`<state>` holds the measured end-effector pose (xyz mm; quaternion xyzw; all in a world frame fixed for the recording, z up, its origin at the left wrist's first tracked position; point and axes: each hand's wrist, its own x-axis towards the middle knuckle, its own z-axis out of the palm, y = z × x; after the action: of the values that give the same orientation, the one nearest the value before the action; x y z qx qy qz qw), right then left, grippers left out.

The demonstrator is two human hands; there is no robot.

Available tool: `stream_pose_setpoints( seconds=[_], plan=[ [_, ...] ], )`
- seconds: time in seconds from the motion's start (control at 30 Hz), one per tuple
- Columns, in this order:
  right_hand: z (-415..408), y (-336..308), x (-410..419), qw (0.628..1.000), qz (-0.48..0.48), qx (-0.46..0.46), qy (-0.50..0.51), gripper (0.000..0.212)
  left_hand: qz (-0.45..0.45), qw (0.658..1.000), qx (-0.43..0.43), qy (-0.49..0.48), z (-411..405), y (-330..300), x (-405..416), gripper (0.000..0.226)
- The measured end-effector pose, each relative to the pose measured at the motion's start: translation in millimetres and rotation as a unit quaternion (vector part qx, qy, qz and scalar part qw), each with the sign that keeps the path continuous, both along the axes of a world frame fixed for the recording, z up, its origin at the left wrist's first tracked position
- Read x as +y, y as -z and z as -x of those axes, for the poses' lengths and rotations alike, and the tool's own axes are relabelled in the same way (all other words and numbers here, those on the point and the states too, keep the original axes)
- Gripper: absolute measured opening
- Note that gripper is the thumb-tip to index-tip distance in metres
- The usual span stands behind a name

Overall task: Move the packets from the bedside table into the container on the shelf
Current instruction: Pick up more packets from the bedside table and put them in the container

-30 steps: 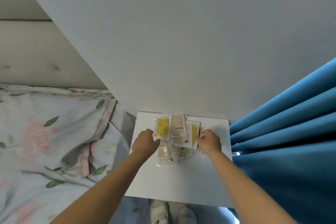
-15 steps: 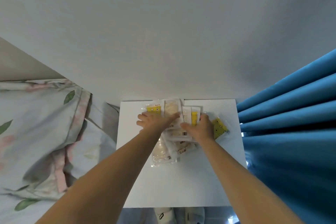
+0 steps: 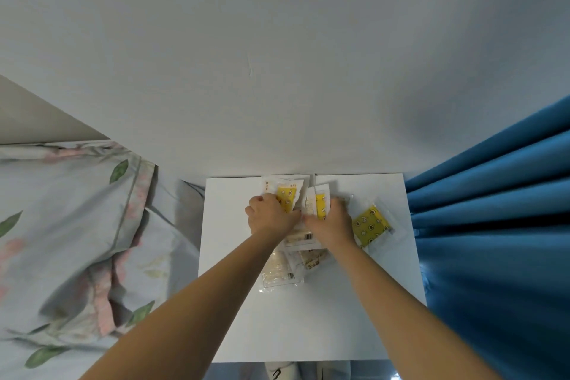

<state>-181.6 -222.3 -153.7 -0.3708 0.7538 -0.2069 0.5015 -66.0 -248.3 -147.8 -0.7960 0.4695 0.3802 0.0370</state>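
Observation:
Several small packets lie in a loose pile at the back of the white bedside table (image 3: 308, 324). My left hand (image 3: 270, 216) grips a yellow-and-white packet (image 3: 287, 196) near the wall. My right hand (image 3: 331, 222) holds a second packet with a yellow stripe (image 3: 320, 200) beside it. A yellow patterned packet (image 3: 370, 225) lies flat to the right of my right hand. Clear packets with pale contents (image 3: 279, 271) lie under and in front of my wrists. No shelf or container is in view.
A blue curtain (image 3: 493, 225) hangs along the table's right edge. A bed with floral bedding (image 3: 77, 241) lies to the left. A plain wall (image 3: 277, 71) rises directly behind the table. Slippers (image 3: 280, 372) show below the table's front edge.
Both hands moved from the pile's sides toward its middle and curled onto packets near the wall. The yellow patterned packet at the right became uncovered. The view shifted left to centre on the table.

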Motion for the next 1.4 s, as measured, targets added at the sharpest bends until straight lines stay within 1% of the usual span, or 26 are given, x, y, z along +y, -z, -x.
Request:
stream_pose_setpoints(
  seconds=[0.07,0.13,0.23,0.3,0.33,0.37,0.4,0.43,0.47,0.5,0.57,0.6,0.63,0.7,0.77,0.83,0.87,0.9,1.0,1.07,1.2,1.27,1.33,1.4],
  plan=[
    [0,0,1,0.999,0.008,-0.033,0.003,0.031,0.017,1.0,-0.005,0.014,2,1,4,0.07],
    [1,0,3,0.998,0.016,-0.067,0.014,0.029,0.034,0.999,0.019,0.036,2,4,12,0.072],
    [-1,-1,5,0.992,0.022,-0.118,0.037,0.03,0.036,0.994,0.083,0.061,-3,9,22,0.08],
    [-2,-6,7,0.986,0.023,-0.158,0.05,0.031,0.013,0.987,0.159,0.018,-5,2,28,0.088],
    [-1,-8,9,0.983,0.023,-0.176,0.053,0.031,0.01,0.98,0.199,-0.019,-6,-3,30,0.081],
    [1,-11,13,0.979,0.024,-0.192,0.058,0.031,0.015,0.97,0.236,-0.055,-7,-7,32,0.062],
    [2,-15,17,0.976,0.022,-0.208,0.067,0.031,0.018,0.96,0.264,-0.094,-9,-12,34,0.038],
    [4,-19,23,0.971,0.019,-0.225,0.075,0.031,0.032,0.951,0.283,-0.12,-12,-12,35,0.02],
    [5,-22,28,0.966,0.017,-0.243,0.083,0.032,0.039,0.95,0.287,-0.117,-16,-13,37,0.009],
    [6,-25,35,0.961,0.016,-0.26,0.088,0.032,0.042,0.945,0.303,-0.114,-21,-15,40,0.02],
    [7,-30,47,0.953,0.012,-0.286,0.095,0.031,0.043,0.928,0.345,-0.135,-29,-24,46,0.05],
    [7,-32,53,0.95,0.013,-0.294,0.099,0.031,0.046,0.92,0.36,-0.15,-30,-30,49,0.058],
    [7,-33,58,0.947,0.015,-0.302,0.105,0.032,0.048,0.911,0.374,-0.163,-32,-38,51,0.058],
    [4,-40,66,0.935,0.016,-0.329,0.129,0.033,0.051,0.901,0.391,-0.179,-34,-48,57,0.047],
    [1,-49,72,0.92,0.004,-0.364,0.145,0.033,0.075,0.894,0.397,-0.194,-34,-59,64,0.038],
    [-1,-60,77,0.911,-0.013,-0.394,0.12,0.041,0.103,0.89,0.39,-0.213,-35,-67,73,0.032],
    [-2,-66,79,0.913,-0.019,-0.396,0.094,0.047,0.118,0.89,0.382,-0.218,-37,-73,78,0.031],
    [-3,-71,80,0.919,-0.021,-0.387,0.07,0.052,0.132,0.89,0.375,-0.224,-39,-79,84,0.03],
    [-8,-89,82,0.941,-0.01,-0.337,0.014,0.057,0.173,0.882,0.365,-0.242,-51,-96,104,0.025],
    [-14,-104,85,0.945,-0.01,-0.326,-0.028,0.063,0.201,0.872,0.36,-0.263,-60,-109,123,0.024],
    [-27,-142,100,0.938,-0.016,-0.329,-0.11,0.056,0.254,0.838,0.363,-0.317,-76,-145,167,0.018],
    [-32,-163,113,0.935,-0.017,-0.321,-0.149,0.05,0.272,0.816,0.369,-0.351,-77,-165,194,0.025],
    [-35,-189,128,0.933,-0.02,-0.312,-0.179,0.043,0.295,0.786,0.376,-0.392,-74,-187,220,0.032],
    [-35,-218,145,0.925,-0.025,-0.312,-0.216,0.04,0.308,0.761,0.381,-0.425,-69,-212,247,0.037]
  ],
)
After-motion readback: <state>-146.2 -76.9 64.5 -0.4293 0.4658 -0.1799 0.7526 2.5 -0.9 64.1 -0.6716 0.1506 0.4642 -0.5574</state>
